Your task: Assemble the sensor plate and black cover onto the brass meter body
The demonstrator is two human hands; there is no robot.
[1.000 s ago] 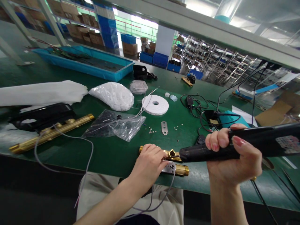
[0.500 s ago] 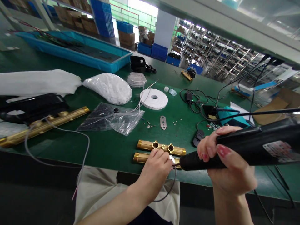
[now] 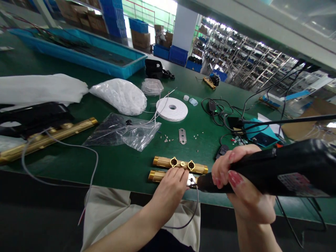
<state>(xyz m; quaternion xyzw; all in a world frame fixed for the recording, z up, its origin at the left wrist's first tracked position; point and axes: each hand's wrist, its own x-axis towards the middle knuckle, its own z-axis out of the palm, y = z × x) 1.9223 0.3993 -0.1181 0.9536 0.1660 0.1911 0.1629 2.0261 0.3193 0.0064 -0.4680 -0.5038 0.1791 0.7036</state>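
The nearer brass tube (image 3: 155, 176), at the green bench (image 3: 123, 164)'s near edge, lies clasped under the left hand (image 3: 171, 187) while the right hand (image 3: 243, 182) grips an electric screwdriver (image 3: 265, 171) at its pale plate (image 3: 190, 177), seemingly a fastening step calling for steady alignment.

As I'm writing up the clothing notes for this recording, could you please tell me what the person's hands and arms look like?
Both the left hand and the right hand are ungloved, and no sleeve shows on either forearm. The right thumbnail is pinkish red; the left hand's nails cannot be made out. No watch or bracelet is visible.
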